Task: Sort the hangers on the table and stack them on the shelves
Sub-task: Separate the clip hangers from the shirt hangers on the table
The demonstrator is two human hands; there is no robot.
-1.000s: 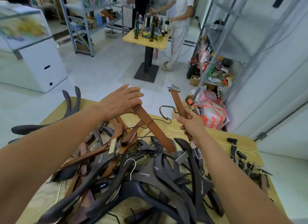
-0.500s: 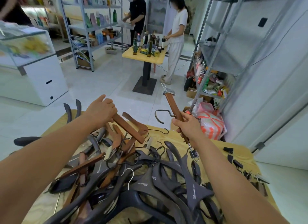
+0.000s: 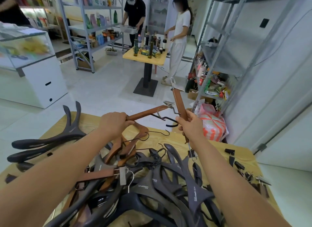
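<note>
A heap of dark grey hangers (image 3: 168, 189) and brown wooden hangers (image 3: 121, 147) covers the wooden table (image 3: 214, 152). My left hand (image 3: 114, 123) grips a brown wooden clip hanger (image 3: 146, 112) and holds it above the pile, its metal clip pointing right. My right hand (image 3: 190, 123) grips a second brown clip hanger (image 3: 179, 101) nearly upright, one clip at the top and one dangling below my wrist. The two held hangers almost meet near their hooks.
A grey metal shelf unit (image 3: 224, 45) stands to the right, with a pink and orange bag (image 3: 212, 125) at its foot. Loose black clips (image 3: 236, 164) lie at the table's right side. Two people stand at a small table with bottles (image 3: 145, 54) beyond.
My left hand has lifted a wooden clip hanger out of the pile and swung it right, toward the hanger in my right hand. My right hand kept its hanger upright.
</note>
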